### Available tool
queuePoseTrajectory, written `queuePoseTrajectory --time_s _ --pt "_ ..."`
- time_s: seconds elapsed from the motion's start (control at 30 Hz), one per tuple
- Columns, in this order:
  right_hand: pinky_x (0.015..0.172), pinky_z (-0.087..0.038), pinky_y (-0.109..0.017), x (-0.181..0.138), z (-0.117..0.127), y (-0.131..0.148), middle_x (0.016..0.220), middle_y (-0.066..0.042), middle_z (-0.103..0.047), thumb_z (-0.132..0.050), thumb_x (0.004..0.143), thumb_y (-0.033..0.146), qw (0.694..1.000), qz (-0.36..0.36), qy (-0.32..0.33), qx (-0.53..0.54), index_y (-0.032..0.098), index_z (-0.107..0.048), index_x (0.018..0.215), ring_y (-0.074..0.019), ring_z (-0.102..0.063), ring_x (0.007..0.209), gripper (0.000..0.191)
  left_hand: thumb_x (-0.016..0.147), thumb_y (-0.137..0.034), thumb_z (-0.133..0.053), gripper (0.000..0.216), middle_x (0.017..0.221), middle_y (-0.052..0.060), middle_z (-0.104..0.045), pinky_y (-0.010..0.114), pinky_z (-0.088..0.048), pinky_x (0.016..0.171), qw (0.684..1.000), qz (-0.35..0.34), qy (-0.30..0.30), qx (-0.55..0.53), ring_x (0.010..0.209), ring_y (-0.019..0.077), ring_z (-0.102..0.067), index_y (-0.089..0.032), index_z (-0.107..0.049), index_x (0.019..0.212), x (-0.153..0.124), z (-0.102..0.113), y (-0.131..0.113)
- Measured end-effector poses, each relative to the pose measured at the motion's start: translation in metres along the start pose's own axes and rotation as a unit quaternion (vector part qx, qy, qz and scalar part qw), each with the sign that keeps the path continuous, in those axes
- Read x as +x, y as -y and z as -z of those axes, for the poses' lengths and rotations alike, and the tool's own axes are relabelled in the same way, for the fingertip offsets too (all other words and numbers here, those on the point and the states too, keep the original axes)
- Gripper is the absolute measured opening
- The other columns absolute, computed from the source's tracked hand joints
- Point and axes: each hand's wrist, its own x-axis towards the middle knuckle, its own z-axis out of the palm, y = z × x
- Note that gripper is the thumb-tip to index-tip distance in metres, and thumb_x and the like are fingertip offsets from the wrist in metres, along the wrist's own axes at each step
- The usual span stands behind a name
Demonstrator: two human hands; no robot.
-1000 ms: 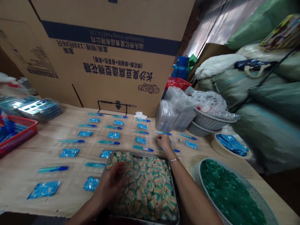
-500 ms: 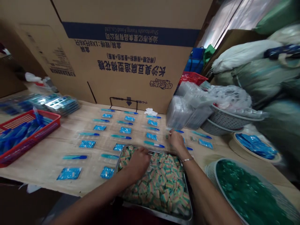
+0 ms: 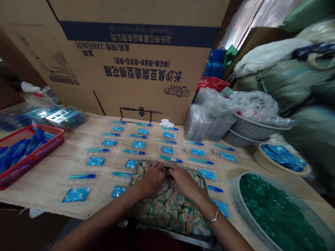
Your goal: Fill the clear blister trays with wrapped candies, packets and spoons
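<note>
A metal tray (image 3: pixel 202 179) full of small striped candy pieces (image 3: pixel 170 209) stands close in front of me. Over its far part, my left hand (image 3: pixel 154 176) has its fingers curled down among the candies. Right beside it is my right hand (image 3: pixel 181 179), fingers bent inward and fingertips nearly meeting the left ones. What either hand grips, if anything, is hidden. Beyond the tray lie rows of clear plastic packs, each with a blue packet (image 3: pixel 198 152) and a slim blue-and-teal plastic stick (image 3: pixel 201 161). Small candy pieces show in two packs at the right.
At left sits a red basket (image 3: pixel 59 137) of blue sticks, with stacked packs (image 3: pixel 65 116) behind. A large cardboard box (image 3: pixel 136 69) stands upright at the back. On the right are clear plastic containers (image 3: pixel 197 122), grey baskets (image 3: pixel 248 130), a bowl of blue packets (image 3: pixel 284 158) and a basket of green packets (image 3: pixel 280 212).
My right hand has come back from a clear pack at the right to the candy tray, beside my left hand. My left hand stays over the candies. The view has shifted slightly.
</note>
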Motion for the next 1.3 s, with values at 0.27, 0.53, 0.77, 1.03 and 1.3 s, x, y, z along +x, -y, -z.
queuePoseTrajectory --time_s 0.27,0.53,0.77,1.03,1.3 --pt "0.064 -0.039 -0.025 -0.010 0.003 -0.002 0.085 -0.004 -0.058 -0.050 0.083 0.010 0.998 0.048 -0.015 0.035 0.019 -0.061 0.079 -0.0166 -0.057 0.078 0.015 0.074 -0.014 -0.048 0.016 0.063 -0.002 -0.053 0.023 -0.039 0.055 0.877 0.118 -0.097 -0.455 0.059 0.0130 -0.050 -0.016 -0.059 0.084 -0.024 -0.014 0.008" --pt "0.068 -0.041 -0.025 -0.014 -0.002 0.004 0.084 -0.004 -0.063 -0.045 0.085 0.013 0.973 0.037 -0.083 0.211 0.019 -0.064 0.089 -0.0168 -0.059 0.079 0.020 0.062 -0.027 -0.066 0.018 0.064 0.000 -0.064 0.023 -0.042 0.054 0.732 0.209 -0.076 -0.644 0.056 0.0127 -0.055 -0.014 -0.066 0.076 -0.041 -0.012 0.010" --pt "0.059 -0.040 -0.022 -0.017 -0.005 0.011 0.070 0.000 -0.063 -0.052 0.079 0.019 0.908 0.007 -0.018 0.419 0.018 -0.065 0.082 -0.0131 -0.057 0.065 0.013 0.059 -0.024 -0.069 0.015 0.066 0.000 -0.067 0.024 -0.048 0.058 0.709 0.207 -0.080 -0.669 0.061 0.0142 -0.060 -0.015 -0.068 0.071 -0.042 -0.011 0.003" --pt "0.054 -0.038 -0.021 -0.010 -0.012 0.020 0.064 0.003 -0.057 -0.056 0.076 0.021 0.890 -0.007 -0.032 0.456 0.018 -0.060 0.073 -0.0113 -0.052 0.059 0.005 0.063 -0.031 -0.071 0.021 0.072 0.003 -0.069 0.024 -0.047 0.061 0.706 0.181 -0.081 -0.680 0.065 0.0144 -0.060 -0.015 -0.069 0.076 -0.050 -0.011 0.000" --pt "0.063 -0.040 -0.025 -0.016 -0.004 0.001 0.074 -0.002 -0.061 -0.049 0.082 0.016 0.965 -0.035 -0.114 0.234 0.019 -0.063 0.076 -0.0157 -0.057 0.067 0.015 0.058 -0.026 -0.074 0.028 0.069 0.001 -0.066 0.023 -0.045 0.059 0.699 0.226 -0.111 -0.670 0.063 0.0134 -0.058 -0.013 -0.068 0.082 -0.058 -0.016 0.008"
